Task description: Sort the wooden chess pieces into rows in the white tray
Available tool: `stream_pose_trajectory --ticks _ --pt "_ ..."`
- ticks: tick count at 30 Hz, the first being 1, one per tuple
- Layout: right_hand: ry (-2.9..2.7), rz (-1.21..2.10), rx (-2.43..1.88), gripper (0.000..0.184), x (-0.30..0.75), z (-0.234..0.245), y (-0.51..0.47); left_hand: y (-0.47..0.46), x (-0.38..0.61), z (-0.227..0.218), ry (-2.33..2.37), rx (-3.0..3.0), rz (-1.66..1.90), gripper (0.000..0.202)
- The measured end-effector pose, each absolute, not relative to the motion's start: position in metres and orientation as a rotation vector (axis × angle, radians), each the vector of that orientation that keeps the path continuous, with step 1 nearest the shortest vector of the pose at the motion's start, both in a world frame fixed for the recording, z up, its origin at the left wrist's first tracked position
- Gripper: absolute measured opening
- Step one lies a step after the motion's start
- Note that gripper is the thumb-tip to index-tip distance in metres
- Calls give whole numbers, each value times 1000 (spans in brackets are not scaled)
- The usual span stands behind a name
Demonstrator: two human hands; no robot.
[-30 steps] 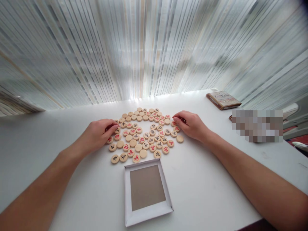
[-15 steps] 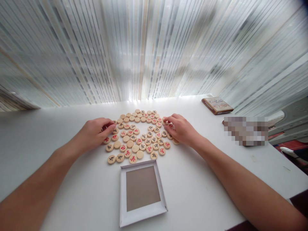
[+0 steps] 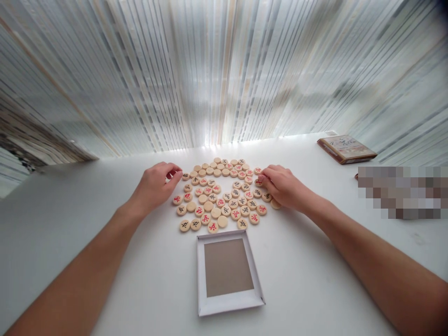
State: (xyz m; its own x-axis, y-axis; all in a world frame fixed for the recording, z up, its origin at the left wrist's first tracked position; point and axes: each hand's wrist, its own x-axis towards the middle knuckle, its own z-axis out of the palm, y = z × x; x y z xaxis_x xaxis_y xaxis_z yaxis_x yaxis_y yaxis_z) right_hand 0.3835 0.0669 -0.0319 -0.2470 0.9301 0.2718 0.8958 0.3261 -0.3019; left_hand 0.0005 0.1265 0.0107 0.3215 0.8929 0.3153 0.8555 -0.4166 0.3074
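Round wooden Chinese chess pieces (image 3: 208, 206) lie flat in a loose cluster on the white table (image 3: 147, 280). Some show red or black characters, others are blank side up. At the cluster's left edge is my left hand (image 3: 157, 183), fingers loosely curved with a gap to the thumb; its fingertips are beside a black-marked piece (image 3: 185, 176). Across from it, my right hand (image 3: 282, 185) has thumb and fingers closed at a red-marked piece (image 3: 258, 182), partly covered by the fingertips. Its palm hides part of the pieces at the right edge.
In front of the pieces lies a shallow white box part (image 3: 259, 298) with a grey-brown inside. A brown printed box (image 3: 346, 148) sits at the back right, near a blurred-out item (image 3: 402, 192). A striped curtain (image 3: 210, 70) hangs behind the table.
The view has shifted, so everything appears farther right. My left fingertips have drawn slightly off the edge piece. My right fingers have moved from one red piece to another, which sits farther inward.
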Motion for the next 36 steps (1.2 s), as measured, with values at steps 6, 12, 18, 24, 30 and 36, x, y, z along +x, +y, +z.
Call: stream_pose_trajectory --ticks 6,12,18,24,30,36 --pt "-2090 146 -1626 25 385 -30 68 134 13 2 1410 2601 642 42" --pt "-1974 134 -1582 24 387 -27 64 131 22 -3 1281 2665 603 40" --pt "-1918 139 -1502 24 381 -23 56 126 36 -5 1377 2649 630 33" --pt "-1977 162 -1445 25 361 -1 55 121 43 -6 1440 2613 667 23" --pt "-2253 209 -1398 16 319 14 89 123 37 -4 1384 2646 652 27" --pt "-2432 128 -1419 20 292 8 109 121 36 -6 1393 2668 621 23"
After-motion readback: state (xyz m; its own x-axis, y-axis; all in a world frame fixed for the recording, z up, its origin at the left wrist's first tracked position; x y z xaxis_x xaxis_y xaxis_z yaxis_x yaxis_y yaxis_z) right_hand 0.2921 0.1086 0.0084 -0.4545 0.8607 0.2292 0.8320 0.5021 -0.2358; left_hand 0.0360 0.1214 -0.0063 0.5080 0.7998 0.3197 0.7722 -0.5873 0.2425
